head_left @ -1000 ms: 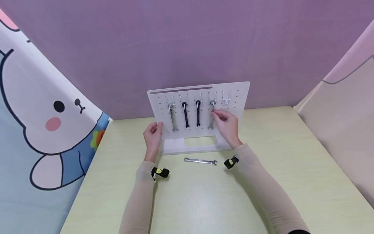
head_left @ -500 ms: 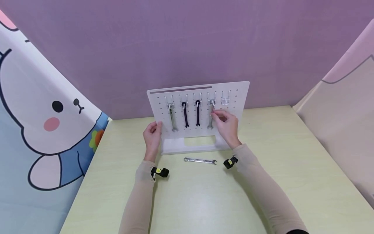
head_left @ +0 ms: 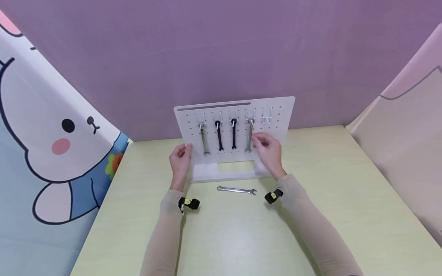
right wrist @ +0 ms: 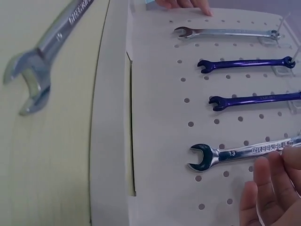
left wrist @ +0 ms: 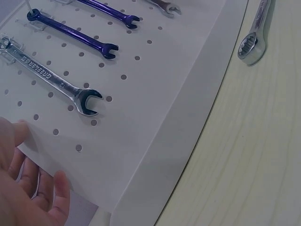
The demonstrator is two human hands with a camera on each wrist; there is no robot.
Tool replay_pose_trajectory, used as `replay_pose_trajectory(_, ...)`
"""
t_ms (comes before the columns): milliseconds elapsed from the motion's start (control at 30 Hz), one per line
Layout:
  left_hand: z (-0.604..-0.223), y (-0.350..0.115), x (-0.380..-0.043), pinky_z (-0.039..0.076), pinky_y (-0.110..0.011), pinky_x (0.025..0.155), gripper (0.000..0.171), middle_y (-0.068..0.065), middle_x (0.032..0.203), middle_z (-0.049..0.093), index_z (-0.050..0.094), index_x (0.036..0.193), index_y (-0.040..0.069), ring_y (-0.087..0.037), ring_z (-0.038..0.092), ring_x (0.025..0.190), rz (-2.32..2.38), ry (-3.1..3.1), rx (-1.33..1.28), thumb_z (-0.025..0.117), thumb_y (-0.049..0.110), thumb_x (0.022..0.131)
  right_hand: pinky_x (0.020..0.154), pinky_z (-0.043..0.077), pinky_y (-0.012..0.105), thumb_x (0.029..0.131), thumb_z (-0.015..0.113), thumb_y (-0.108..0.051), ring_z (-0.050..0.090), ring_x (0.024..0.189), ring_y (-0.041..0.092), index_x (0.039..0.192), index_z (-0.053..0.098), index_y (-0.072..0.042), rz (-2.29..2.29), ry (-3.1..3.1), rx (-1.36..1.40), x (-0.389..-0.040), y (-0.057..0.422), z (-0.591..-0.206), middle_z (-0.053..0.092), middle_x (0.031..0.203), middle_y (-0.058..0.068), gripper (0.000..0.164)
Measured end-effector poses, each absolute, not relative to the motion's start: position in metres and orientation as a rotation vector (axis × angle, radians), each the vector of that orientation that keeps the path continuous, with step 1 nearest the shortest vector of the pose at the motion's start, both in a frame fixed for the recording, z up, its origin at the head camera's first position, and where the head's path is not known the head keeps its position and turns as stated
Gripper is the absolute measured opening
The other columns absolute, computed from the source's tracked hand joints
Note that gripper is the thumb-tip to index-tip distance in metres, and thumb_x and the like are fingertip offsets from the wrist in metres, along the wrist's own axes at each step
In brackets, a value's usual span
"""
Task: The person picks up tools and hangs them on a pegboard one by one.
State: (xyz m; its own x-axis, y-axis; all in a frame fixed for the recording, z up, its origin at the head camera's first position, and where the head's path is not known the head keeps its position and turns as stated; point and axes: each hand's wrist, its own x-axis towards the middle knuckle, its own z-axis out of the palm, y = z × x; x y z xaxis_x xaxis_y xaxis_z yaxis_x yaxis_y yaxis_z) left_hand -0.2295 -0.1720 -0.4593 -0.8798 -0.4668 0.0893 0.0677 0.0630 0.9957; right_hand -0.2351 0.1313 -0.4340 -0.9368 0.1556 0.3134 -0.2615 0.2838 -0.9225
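Observation:
My left hand (head_left: 180, 161) holds the left edge of a white pegboard (head_left: 193, 134), thumb in front and fingers behind it. At the board's right half, my right hand (head_left: 271, 153) has its fingertips right beside a silver combination wrench (head_left: 249, 138) that hangs by its ring end from a hook. In the right wrist view those fingertips lie along the lower edge of this wrench (right wrist: 235, 153); whether they touch it I cannot tell. Further left hang two dark wrenches (head_left: 220, 138) and another silver wrench (head_left: 204, 142).
One more silver wrench (head_left: 236, 189) lies flat on the pale wooden table (head_left: 228, 230), just in front of the board's base. A hook (head_left: 266, 119) with nothing on it sits at the board's upper right. Behind stands a purple curtain (head_left: 235, 57).
The right hand's fingers have come off the hanging silver wrench and shifted slightly right and down, so more of its shaft shows. My left hand stays put.

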Motion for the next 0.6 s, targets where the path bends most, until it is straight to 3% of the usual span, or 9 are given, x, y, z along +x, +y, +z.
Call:
replay_pose_trajectory(133,-0.460,-0.173,-0.230,0.051,-0.014,0.069,0.033,0.012,0.084,0.066,0.073,0.117,-0.002,-0.002,0.059,0.077,-1.866,-1.969,0.402,0.074,0.028,0.102,0.078,0.052,0.019,0.106,0.066,-0.017,0.070,0.093,0.028,0.115,0.076,-0.004,1.750,-2.283,0.107,-0.228,0.131,-0.434,0.077,0.112,0.015,0.019)
replay_pose_trajectory(400,-0.461,-0.172,-0.231,0.050,-0.014,0.068,0.031,0.012,0.083,0.064,0.073,0.116,-0.001,-0.002,0.058,0.075,-1.852,-1.966,0.394,0.074,0.027,0.102,0.072,0.054,0.019,0.110,0.058,-0.019,0.072,0.095,0.029,0.126,0.073,-0.005,1.762,-2.430,0.148,-0.212,0.129,-0.438,0.077,0.114,0.012,0.026)
replay_pose_trajectory(600,-0.461,-0.172,-0.230,0.051,-0.014,0.068,0.030,0.012,0.083,0.064,0.073,0.115,-0.001,-0.002,0.058,0.075,-1.851,-1.972,0.398,0.074,0.027,0.103,0.070,0.053,0.020,0.107,0.063,-0.019,0.074,0.094,0.032,0.122,0.076,-0.004,1.708,-2.483,0.210,-0.201,0.128,-0.444,0.078,0.111,0.013,0.025)
